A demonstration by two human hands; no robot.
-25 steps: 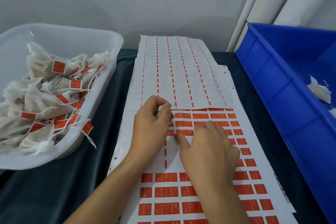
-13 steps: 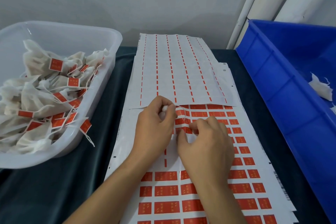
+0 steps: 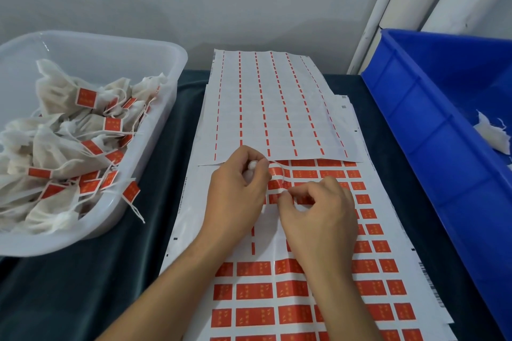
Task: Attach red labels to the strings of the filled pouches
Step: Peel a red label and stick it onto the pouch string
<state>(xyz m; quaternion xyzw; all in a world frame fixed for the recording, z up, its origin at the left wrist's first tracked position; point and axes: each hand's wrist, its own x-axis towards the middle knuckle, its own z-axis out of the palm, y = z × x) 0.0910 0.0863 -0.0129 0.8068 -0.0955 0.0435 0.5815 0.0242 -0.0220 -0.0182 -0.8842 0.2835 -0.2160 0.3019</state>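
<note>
A long sheet of red labels lies on the dark cloth in front of me. My left hand is curled around a small white pouch, mostly hidden in the palm, and its thin white string runs right toward my other hand. My right hand pinches a red label with thumb and forefinger, the label lifted partly off the sheet just under the string. Which part of the string touches the label I cannot tell.
A clear plastic tub at left holds several white pouches with red labels on their strings. A blue bin at right holds a white pouch. A used backing sheet with red strips lies at the back. White pipes stand behind.
My right hand has gone from pressing on the sheet to pinching a label and lifting it up off the backing. My left hand has stayed put, holding the pouch and string.
</note>
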